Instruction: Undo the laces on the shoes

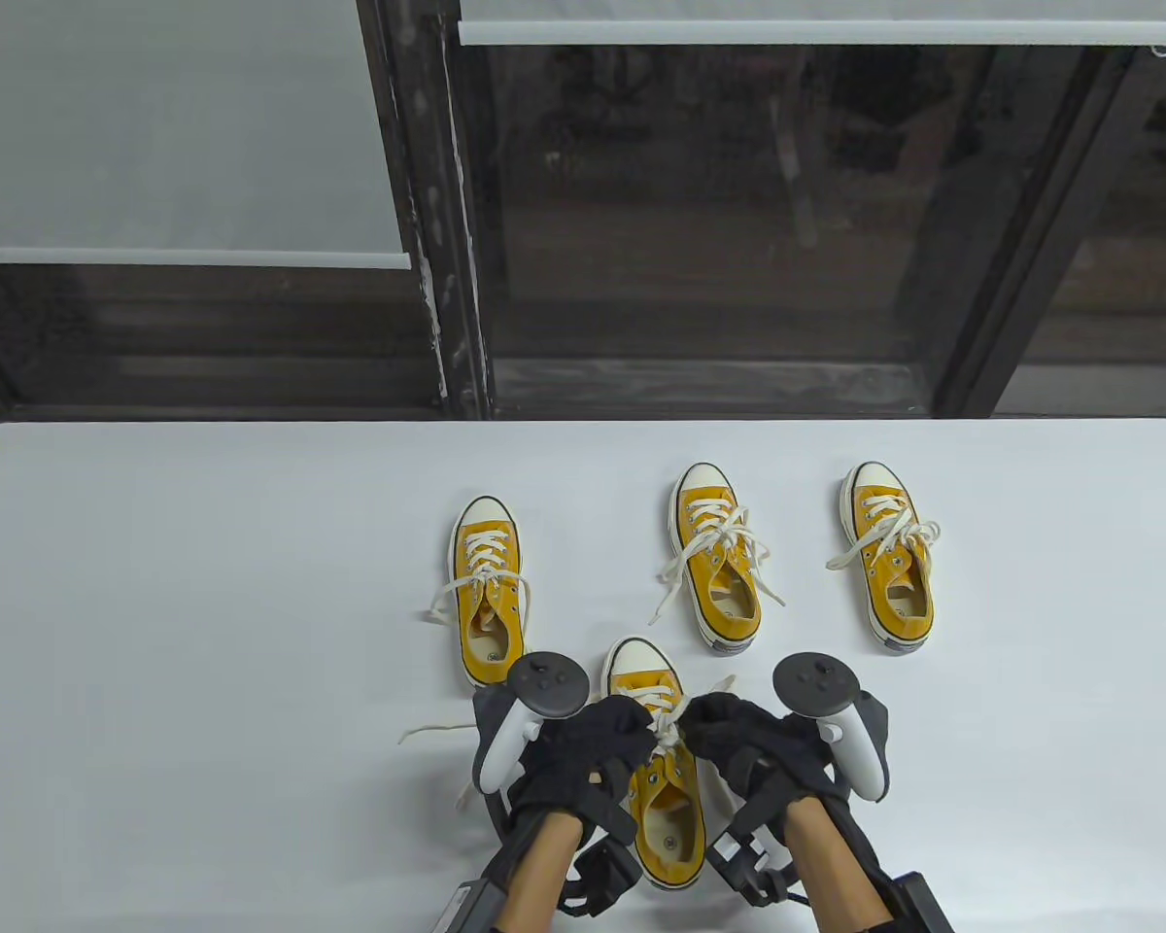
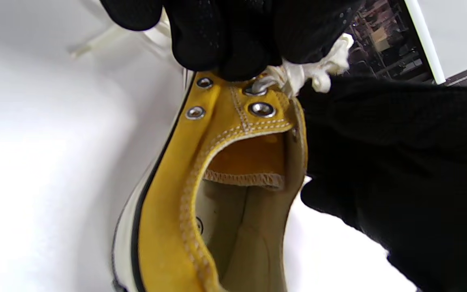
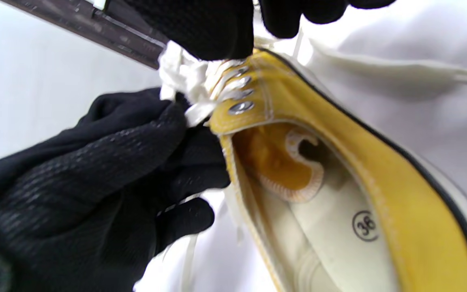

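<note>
The nearest yellow sneaker point(image 1: 663, 807) lies toe away from me between both gloved hands. Its white lace knot point(image 1: 670, 736) is bunched over the top eyelets. My left hand point(image 1: 632, 741) curls its fingers on the knot from the left, and my right hand point(image 1: 707, 724) pinches it from the right. In the left wrist view my left fingers point(image 2: 233, 40) press down at the eyelets beside the knot point(image 2: 316, 67). In the right wrist view my right fingers point(image 3: 213, 28) sit on the knot point(image 3: 183, 75), and my left hand's fingers point(image 3: 108, 162) hold the lace beside the shoe point(image 3: 379, 170).
Three more yellow sneakers stand farther back on the white table point(image 1: 204, 603): one on the left point(image 1: 489, 593), one in the middle point(image 1: 717, 559), one on the right point(image 1: 889, 559). Loose lace ends point(image 1: 432, 731) trail left of the near shoe. Dark windows lie beyond the table's far edge.
</note>
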The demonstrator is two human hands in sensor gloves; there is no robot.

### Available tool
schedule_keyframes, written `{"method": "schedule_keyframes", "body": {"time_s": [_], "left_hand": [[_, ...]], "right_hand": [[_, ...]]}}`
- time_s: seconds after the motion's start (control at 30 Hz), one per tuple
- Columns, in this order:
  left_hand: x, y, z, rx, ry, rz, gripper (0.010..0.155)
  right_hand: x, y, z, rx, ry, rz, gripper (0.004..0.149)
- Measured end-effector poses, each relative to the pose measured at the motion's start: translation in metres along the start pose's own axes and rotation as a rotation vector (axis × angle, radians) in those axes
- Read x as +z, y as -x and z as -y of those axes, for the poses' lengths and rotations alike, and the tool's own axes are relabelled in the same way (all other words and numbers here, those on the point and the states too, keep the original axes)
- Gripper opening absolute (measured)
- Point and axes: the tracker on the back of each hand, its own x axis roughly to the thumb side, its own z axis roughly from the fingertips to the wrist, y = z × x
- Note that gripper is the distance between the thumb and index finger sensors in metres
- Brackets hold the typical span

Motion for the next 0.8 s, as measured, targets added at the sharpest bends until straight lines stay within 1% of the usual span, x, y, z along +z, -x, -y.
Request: {"method": "schedule_keyframes", "body": {"time_s": [0.07,0.13,0.17,0.27,0.37,0.4,0.5,0.53,0.57,0.6,0.63,0.67,0.73,0.77,0.8], "left_hand": [[0.002,-0.003,0.0,-0.014,-0.008,0.014,0.039],[0.003,-0.004,0.0,-0.032,-0.021,0.017,0.039],[0.002,-0.004,0.0,-0.036,-0.023,0.014,0.039],[0.003,0.001,-0.001,-0.017,-0.051,-0.038,0.039],[0.002,0.0,0.0,0.013,-0.016,-0.022,0.042],[0.003,-0.004,0.0,-0.002,-0.018,-0.006,0.045],[0.005,-0.011,0.003,-0.057,-0.009,0.039,0.077],[0.005,-0.012,0.004,-0.057,-0.014,0.034,0.073],[0.004,-0.012,0.004,-0.06,-0.015,0.027,0.061],[0.004,-0.011,0.003,-0.068,-0.028,0.01,0.047],[0.004,-0.009,0.002,-0.075,-0.054,-0.011,0.041],[0.004,-0.007,0.001,-0.063,-0.059,-0.013,0.041],[0.004,-0.005,-0.002,-0.019,-0.05,-0.004,0.04],[0.005,-0.006,-0.002,-0.008,-0.044,0.01,0.04],[0.005,-0.007,-0.001,-0.014,-0.044,0.016,0.039]], "right_hand": [[0.001,-0.002,-0.003,-0.001,0.003,0.002,0.054],[0.001,-0.004,-0.005,0.063,0.054,-0.009,0.039],[0.002,-0.004,-0.005,0.083,0.084,-0.015,0.037],[0.003,-0.002,0.001,0.041,0.098,-0.019,0.036],[0.003,-0.001,0.002,0.008,0.078,-0.013,0.036],[0.003,-0.002,0.002,0.014,0.078,-0.007,0.036],[0.004,-0.004,0.002,0.011,0.066,0.011,0.035],[0.004,-0.004,0.002,0.0,0.053,0.018,0.035],[0.004,-0.004,0.002,-0.01,0.048,0.021,0.035],[0.005,-0.005,0.003,-0.017,0.046,0.025,0.035],[0.006,-0.005,0.004,-0.012,0.06,0.02,0.035],[0.007,-0.006,0.005,0.005,0.087,0.011,0.035],[0.008,-0.006,0.005,0.098,0.161,0.001,0.036],[0.008,-0.006,0.005,0.115,0.162,0.0,0.036],[0.007,-0.007,0.004,0.105,0.14,0.006,0.036]]}}
